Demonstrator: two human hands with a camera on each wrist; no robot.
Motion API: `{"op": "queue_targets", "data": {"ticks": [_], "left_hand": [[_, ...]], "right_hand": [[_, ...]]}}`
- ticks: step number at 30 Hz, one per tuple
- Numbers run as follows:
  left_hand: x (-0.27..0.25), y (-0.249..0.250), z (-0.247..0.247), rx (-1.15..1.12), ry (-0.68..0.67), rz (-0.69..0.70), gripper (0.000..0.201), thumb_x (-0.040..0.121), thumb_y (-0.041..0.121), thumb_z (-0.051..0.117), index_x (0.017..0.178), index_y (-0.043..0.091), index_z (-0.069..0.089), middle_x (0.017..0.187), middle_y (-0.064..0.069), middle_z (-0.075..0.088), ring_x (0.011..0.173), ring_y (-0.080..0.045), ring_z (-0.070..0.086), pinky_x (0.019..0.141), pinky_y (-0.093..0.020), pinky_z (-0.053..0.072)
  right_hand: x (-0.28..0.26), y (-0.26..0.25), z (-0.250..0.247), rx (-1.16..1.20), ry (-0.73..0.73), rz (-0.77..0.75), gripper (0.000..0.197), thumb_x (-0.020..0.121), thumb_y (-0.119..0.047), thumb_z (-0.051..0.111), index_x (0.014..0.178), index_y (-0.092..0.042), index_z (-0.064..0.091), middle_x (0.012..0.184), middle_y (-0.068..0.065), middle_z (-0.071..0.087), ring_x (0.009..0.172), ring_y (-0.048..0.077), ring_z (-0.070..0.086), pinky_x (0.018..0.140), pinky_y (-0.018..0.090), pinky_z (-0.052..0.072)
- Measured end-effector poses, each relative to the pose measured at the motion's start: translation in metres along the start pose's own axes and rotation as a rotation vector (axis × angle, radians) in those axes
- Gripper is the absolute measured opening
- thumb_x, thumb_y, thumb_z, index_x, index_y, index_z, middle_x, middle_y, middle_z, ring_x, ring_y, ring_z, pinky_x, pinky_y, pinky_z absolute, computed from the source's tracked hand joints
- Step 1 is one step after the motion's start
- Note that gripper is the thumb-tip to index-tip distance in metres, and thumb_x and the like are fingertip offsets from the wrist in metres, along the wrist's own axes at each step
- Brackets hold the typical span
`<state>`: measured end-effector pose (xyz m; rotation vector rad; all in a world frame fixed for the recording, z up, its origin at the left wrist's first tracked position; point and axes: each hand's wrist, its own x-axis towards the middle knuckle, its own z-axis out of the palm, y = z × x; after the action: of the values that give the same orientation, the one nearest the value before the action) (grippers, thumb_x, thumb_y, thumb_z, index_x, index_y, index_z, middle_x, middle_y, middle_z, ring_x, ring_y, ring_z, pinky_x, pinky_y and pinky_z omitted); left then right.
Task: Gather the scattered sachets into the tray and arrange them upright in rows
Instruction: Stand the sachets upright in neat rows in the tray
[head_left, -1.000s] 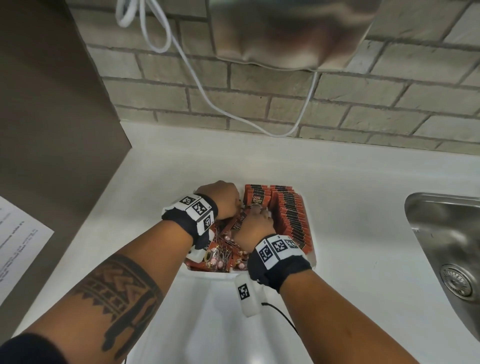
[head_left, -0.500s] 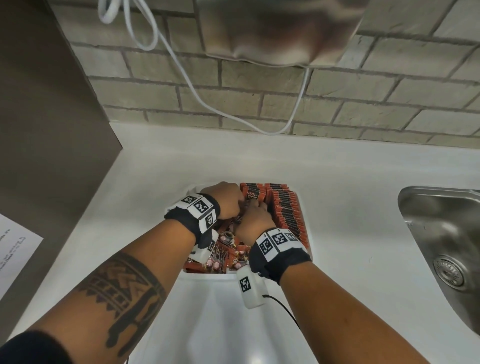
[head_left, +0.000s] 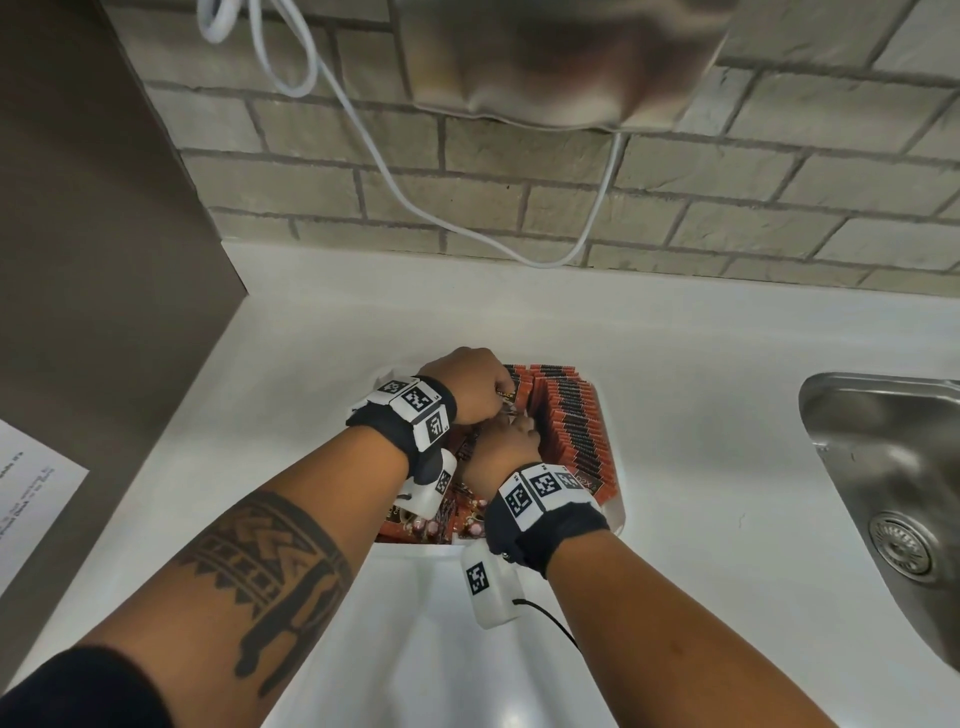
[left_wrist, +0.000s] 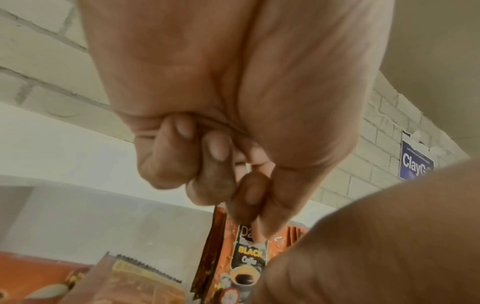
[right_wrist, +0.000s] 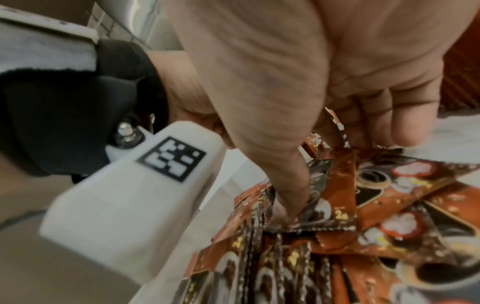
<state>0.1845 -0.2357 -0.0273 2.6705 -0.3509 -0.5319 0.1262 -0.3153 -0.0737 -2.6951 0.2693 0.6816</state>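
A white tray (head_left: 618, 512) sits on the counter. Orange-and-black coffee sachets stand upright in rows (head_left: 571, 431) along its right side, and loose sachets (head_left: 441, 519) lie flat in its near left part. My left hand (head_left: 501, 387) is at the tray's far end; in the left wrist view its thumb and fingers (left_wrist: 249, 205) pinch the top of an upright sachet (left_wrist: 249, 257). My right hand (head_left: 519, 423) is just behind it over the loose pile. In the right wrist view its thumb and curled fingers (right_wrist: 337, 164) hold sachets (right_wrist: 335, 185) lifted off the pile.
A steel sink (head_left: 883, 467) is set into the white counter (head_left: 701, 415) at the right. A brick wall with a hanging white cable (head_left: 363, 130) and a metal unit (head_left: 561, 62) stands behind. A brown panel (head_left: 78, 260) with a paper sheet (head_left: 31, 493) closes the left side.
Both hands have stayed in the tray. My left hand has shifted slightly right toward the far upright sachets, and the right hand has closed up behind it.
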Motion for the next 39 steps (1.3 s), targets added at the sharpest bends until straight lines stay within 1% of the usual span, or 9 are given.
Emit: {"op": "queue_targets", "data": {"ticks": [4,7,9,13,17,22,27,32,39], "left_hand": [[0.002,0.001,0.000,-0.030,-0.006,-0.010,0.038,0.091,0.012,0.058,0.123,0.027,0.071,0.122,-0.001,0.070,0.105,-0.021,0.065,0.096,-0.039,0.054],[0.002,0.000,0.000,-0.052,0.006,-0.008,0.035,0.091,0.013,0.058,0.120,0.027,0.073,0.116,0.000,0.072,0.097,-0.018,0.064,0.095,-0.037,0.055],[0.002,-0.001,-0.001,-0.055,0.012,0.004,0.033,0.092,0.013,0.058,0.118,0.025,0.074,0.117,0.001,0.072,0.099,-0.018,0.065,0.095,-0.035,0.054],[0.000,-0.004,-0.005,-0.067,0.020,0.027,0.031,0.094,0.011,0.056,0.115,0.020,0.076,0.117,0.000,0.072,0.099,-0.016,0.063,0.089,-0.028,0.050],[-0.004,-0.006,-0.008,-0.088,0.031,0.039,0.026,0.095,0.011,0.056,0.107,0.015,0.079,0.110,-0.001,0.075,0.089,-0.011,0.060,0.082,-0.024,0.045],[-0.005,-0.009,-0.008,-0.094,0.000,0.024,0.025,0.095,0.012,0.057,0.105,0.018,0.079,0.116,0.000,0.073,0.102,-0.016,0.064,0.088,-0.026,0.048],[-0.006,-0.013,-0.008,-0.088,-0.012,0.014,0.027,0.093,0.010,0.057,0.104,0.019,0.079,0.115,-0.001,0.073,0.103,-0.018,0.065,0.088,-0.026,0.050],[-0.005,-0.013,-0.007,-0.095,-0.017,0.009,0.027,0.094,0.011,0.057,0.106,0.020,0.079,0.118,0.000,0.072,0.105,-0.017,0.064,0.091,-0.027,0.050],[-0.004,-0.010,-0.008,-0.100,-0.011,0.019,0.032,0.096,0.010,0.056,0.120,0.019,0.075,0.127,-0.003,0.069,0.112,-0.019,0.063,0.089,-0.020,0.043]], "right_hand": [[0.003,-0.002,0.005,-0.038,-0.002,-0.006,0.072,0.083,-0.029,0.064,0.146,-0.012,0.037,0.153,0.017,0.033,0.142,0.039,0.027,0.109,0.046,0.037],[0.003,0.000,0.003,-0.030,-0.008,0.015,0.072,0.085,-0.027,0.066,0.147,-0.009,0.035,0.150,0.017,0.033,0.139,0.037,0.032,0.107,0.044,0.040],[0.002,0.004,0.001,-0.014,-0.018,0.011,0.074,0.086,-0.031,0.067,0.148,-0.007,0.033,0.149,0.018,0.032,0.138,0.036,0.035,0.106,0.043,0.041],[-0.005,0.009,-0.006,-0.058,-0.034,-0.104,0.060,0.098,-0.033,0.056,0.145,-0.001,0.036,0.146,0.014,0.038,0.141,0.036,0.029,0.109,0.042,0.038],[-0.016,0.011,-0.013,-0.090,-0.018,-0.174,0.047,0.100,-0.028,0.053,0.136,0.001,0.047,0.139,0.018,0.047,0.130,0.033,0.045,0.104,0.037,0.041],[-0.023,0.013,-0.021,-0.057,-0.011,-0.210,0.036,0.102,-0.019,0.048,0.131,0.002,0.051,0.136,0.019,0.052,0.124,0.030,0.054,0.101,0.034,0.045],[-0.022,0.015,-0.013,-0.032,-0.016,-0.187,0.040,0.092,-0.019,0.064,0.126,-0.004,0.051,0.125,0.012,0.061,0.114,0.026,0.061,0.084,0.028,0.048],[-0.022,0.019,-0.010,-0.001,0.025,-0.197,0.033,0.093,-0.019,0.065,0.122,-0.006,0.057,0.121,0.010,0.064,0.113,0.025,0.062,0.086,0.027,0.049],[-0.022,0.025,-0.010,0.104,0.085,-0.180,0.035,0.089,-0.019,0.069,0.120,-0.008,0.060,0.116,0.008,0.067,0.106,0.022,0.065,0.077,0.022,0.046]]}}
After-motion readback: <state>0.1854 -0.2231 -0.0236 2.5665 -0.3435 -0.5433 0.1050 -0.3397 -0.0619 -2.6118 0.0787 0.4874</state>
